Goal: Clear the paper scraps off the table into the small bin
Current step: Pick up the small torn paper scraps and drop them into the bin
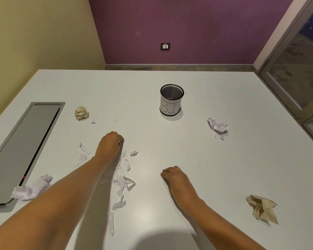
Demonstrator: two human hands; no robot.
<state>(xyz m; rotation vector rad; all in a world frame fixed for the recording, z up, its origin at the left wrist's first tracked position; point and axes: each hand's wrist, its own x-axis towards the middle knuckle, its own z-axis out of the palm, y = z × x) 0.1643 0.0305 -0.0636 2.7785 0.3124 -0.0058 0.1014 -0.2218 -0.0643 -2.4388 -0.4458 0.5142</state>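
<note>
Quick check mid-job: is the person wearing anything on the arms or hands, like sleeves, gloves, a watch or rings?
Nothing visible. Both forearms are bare to the frame edge, no sleeves. The left hand and right hand are ungloved, with no watch or bracelet; the fingers are mostly hidden, so rings cannot be ruled out.

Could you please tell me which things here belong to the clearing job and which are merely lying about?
Job: small bin, torn white scraps, left white wad, right white wad, far beige ball, near beige wad.
Idle: cable hatch, wall socket, window frame.
</note>
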